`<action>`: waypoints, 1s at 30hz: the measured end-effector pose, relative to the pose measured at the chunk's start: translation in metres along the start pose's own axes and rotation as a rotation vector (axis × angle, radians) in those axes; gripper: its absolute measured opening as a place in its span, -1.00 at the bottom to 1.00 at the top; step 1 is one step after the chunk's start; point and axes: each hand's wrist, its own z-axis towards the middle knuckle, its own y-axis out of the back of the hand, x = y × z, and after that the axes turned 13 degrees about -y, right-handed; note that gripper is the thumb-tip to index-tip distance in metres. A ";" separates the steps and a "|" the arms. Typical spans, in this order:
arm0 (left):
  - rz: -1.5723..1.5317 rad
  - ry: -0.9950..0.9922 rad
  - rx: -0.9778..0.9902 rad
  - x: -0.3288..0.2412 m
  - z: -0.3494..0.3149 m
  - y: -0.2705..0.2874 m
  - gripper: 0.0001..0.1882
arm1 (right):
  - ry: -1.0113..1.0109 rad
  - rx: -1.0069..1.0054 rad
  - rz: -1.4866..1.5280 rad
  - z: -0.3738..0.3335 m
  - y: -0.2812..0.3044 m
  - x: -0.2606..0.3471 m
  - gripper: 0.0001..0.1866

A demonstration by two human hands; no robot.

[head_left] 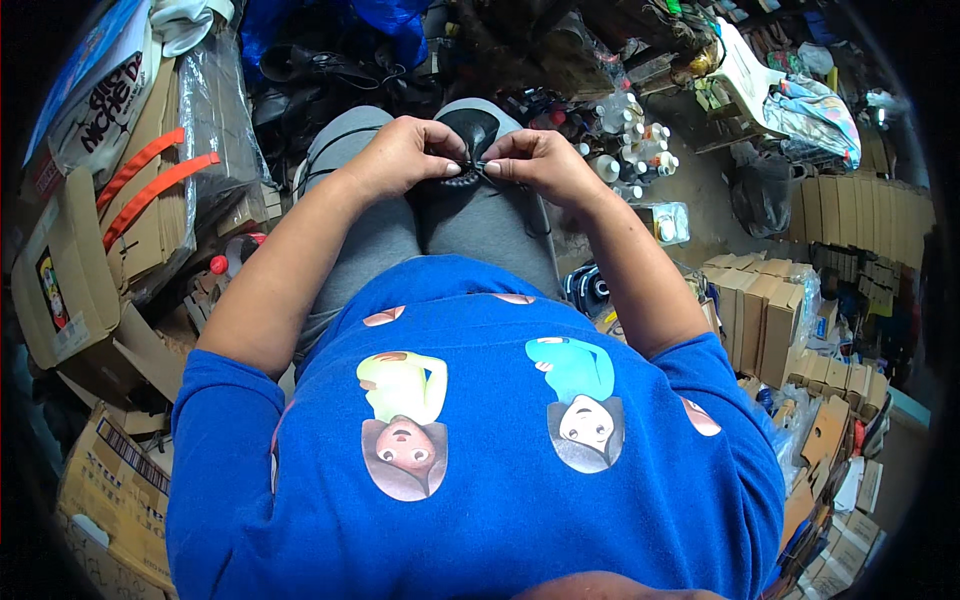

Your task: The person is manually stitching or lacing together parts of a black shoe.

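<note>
A small black leather-like piece (472, 128) with a rounded shape rests over my knees at the top middle. Light stitches or small teeth show along its near edge. My left hand (420, 155) pinches that edge between thumb and fingers. From the other side my right hand (530, 165) pinches the same edge, its fingertips almost touching those of the left. A thin dark cord (340, 140) lies across my left thigh, and a dark strand hangs by my right thigh. Whether the fingers also hold a thread is too small to tell.
Plastic bottles (635, 140) stand in a cluster beyond my right hand. Stacked cardboard (765, 310) lines the right side, near a white plastic chair (750, 70). At the left are an open cardboard box (70, 270) and orange straps (160, 200). Dark bags and blue plastic lie ahead.
</note>
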 end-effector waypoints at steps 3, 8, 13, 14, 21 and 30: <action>-0.026 -0.005 0.003 0.000 -0.001 0.004 -0.79 | 0.046 0.019 -0.004 -0.002 0.001 -0.001 -0.79; -0.044 -0.031 0.004 -0.003 0.000 0.011 -0.78 | 0.132 0.034 -0.217 -0.014 0.010 0.004 -0.70; -0.119 -0.150 -0.103 -0.006 -0.011 0.006 -0.81 | 0.162 -0.054 -0.395 -0.027 0.004 0.005 -0.65; -0.120 -0.140 -0.108 -0.007 -0.014 0.004 -0.81 | 0.167 -0.056 -0.389 -0.028 0.001 0.004 -0.65; 0.102 0.016 -0.097 -0.009 -0.011 0.002 -0.82 | 0.007 -0.017 0.030 -0.020 -0.007 -0.005 -0.65; 0.032 -0.004 -0.011 -0.009 -0.003 0.003 -0.82 | -0.006 0.019 0.025 -0.014 -0.003 -0.002 -0.69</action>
